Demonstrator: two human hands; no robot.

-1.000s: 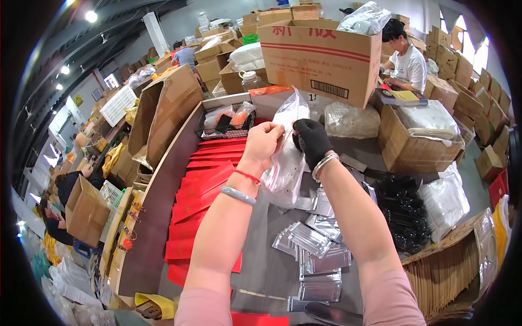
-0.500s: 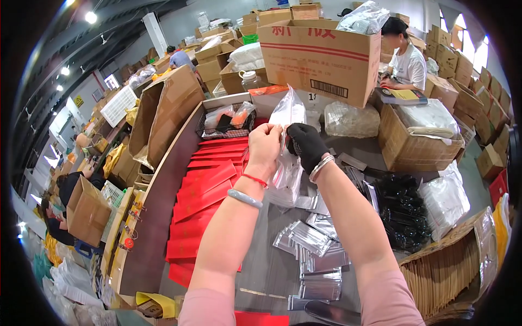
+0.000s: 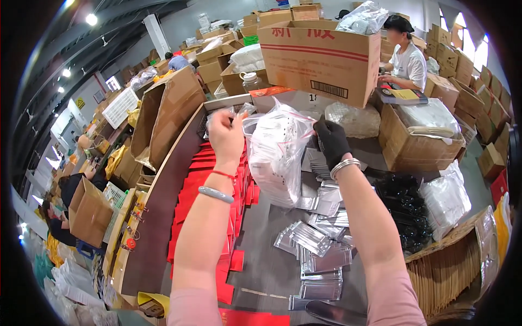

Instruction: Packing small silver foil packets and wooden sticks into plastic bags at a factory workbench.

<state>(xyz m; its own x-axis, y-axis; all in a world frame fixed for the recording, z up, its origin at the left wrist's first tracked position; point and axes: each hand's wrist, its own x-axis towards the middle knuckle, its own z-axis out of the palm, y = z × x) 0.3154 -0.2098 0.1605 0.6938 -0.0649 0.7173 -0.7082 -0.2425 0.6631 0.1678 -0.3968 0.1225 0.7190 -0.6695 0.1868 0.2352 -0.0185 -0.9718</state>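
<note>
A clear zip bag [image 3: 277, 157] with a reddish seal line, filled with white flat pieces, hangs spread between my hands above the table. My bare left hand [image 3: 225, 133] has its fingers curled in a pinch at the bag's upper left edge; the fingertips are partly hidden. At the upper right edge, my right hand [image 3: 330, 142], in a black glove, is closed on the plastic. Red envelopes [image 3: 201, 217] lie in an overlapping row below my left forearm. Silvery flat packets [image 3: 321, 250] are piled under the bag and beside my right forearm.
A wire basket [image 3: 209, 122] stands behind my left hand. Black glossy wrapped pieces [image 3: 402, 212] and a white plastic-wrapped bundle [image 3: 446, 201] lie to the right. A large carton [image 3: 321, 65] rises at the back. A co-worker [image 3: 408, 62] is behind the right-hand boxes.
My hands have moved apart, the left one leftward and the right one rightward. The bag, bunched between them before, is now spread wide and nearer, showing its white contents.
</note>
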